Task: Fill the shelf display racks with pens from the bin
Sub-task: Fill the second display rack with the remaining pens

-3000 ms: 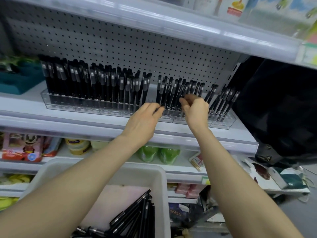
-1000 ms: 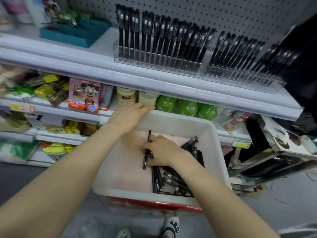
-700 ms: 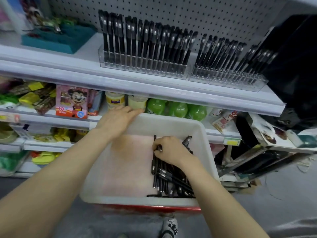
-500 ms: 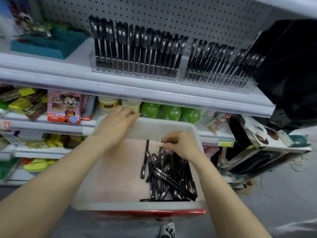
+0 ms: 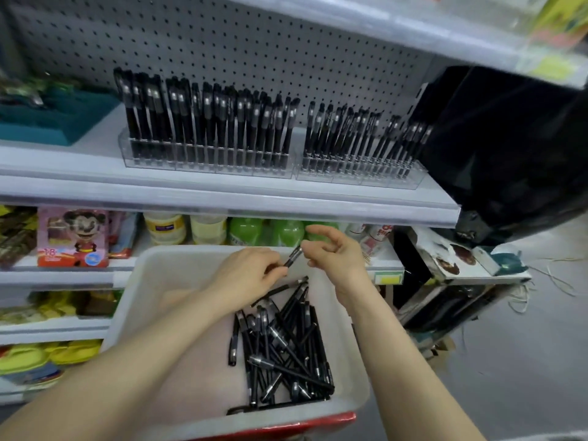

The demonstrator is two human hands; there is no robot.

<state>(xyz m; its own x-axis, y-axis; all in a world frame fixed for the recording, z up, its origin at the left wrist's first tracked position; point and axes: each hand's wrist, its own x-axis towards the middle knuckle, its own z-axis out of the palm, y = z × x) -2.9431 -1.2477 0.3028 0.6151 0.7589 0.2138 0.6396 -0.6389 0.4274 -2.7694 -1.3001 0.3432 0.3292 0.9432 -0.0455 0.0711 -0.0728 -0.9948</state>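
A white bin (image 5: 350, 370) stands below the shelf with several loose black pens (image 5: 283, 345) piled at its right side. Above its far rim my left hand (image 5: 245, 276) and my right hand (image 5: 334, 253) both pinch one black pen (image 5: 293, 256), the left at its lower end, the right at its upper end. On the white shelf two clear display racks stand side by side: the left rack (image 5: 206, 160) is packed with upright black pens, and the right rack (image 5: 359, 173) holds several leaning ones.
The shelf's front edge (image 5: 222, 198) juts out above the bin. A teal tray (image 5: 54, 119) sits at the shelf's left, a large black object (image 5: 515, 148) at its right. Lower shelves hold green bottles (image 5: 270, 232), jars and a pink toy box (image 5: 73, 237).
My right hand has lifted a pen out of the bin's pile. My left hand has left the bin's rim and taken hold of the same pen. The view has tilted up slightly.
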